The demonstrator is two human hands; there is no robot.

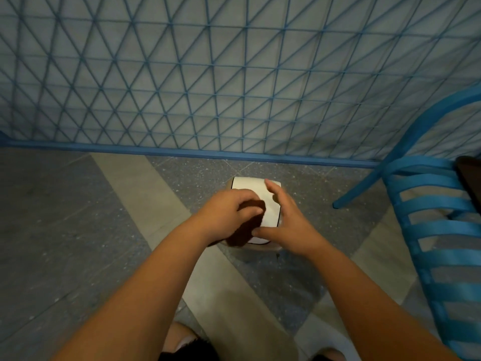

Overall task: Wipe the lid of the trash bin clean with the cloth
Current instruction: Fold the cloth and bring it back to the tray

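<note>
A small trash bin with a white lid stands on the floor in front of me. A dark brown cloth lies on the lid's near left part. My left hand grips the cloth from above, fingers curled over it. My right hand is spread at the lid's right side, fingers straight, thumb reaching toward the cloth's edge. Much of the lid and the bin's body is hidden under my hands.
A blue wire-mesh fence with a blue base rail runs behind the bin. A blue slatted chair stands at the right. The floor is grey terrazzo with pale diagonal bands. My knees show at the bottom edge.
</note>
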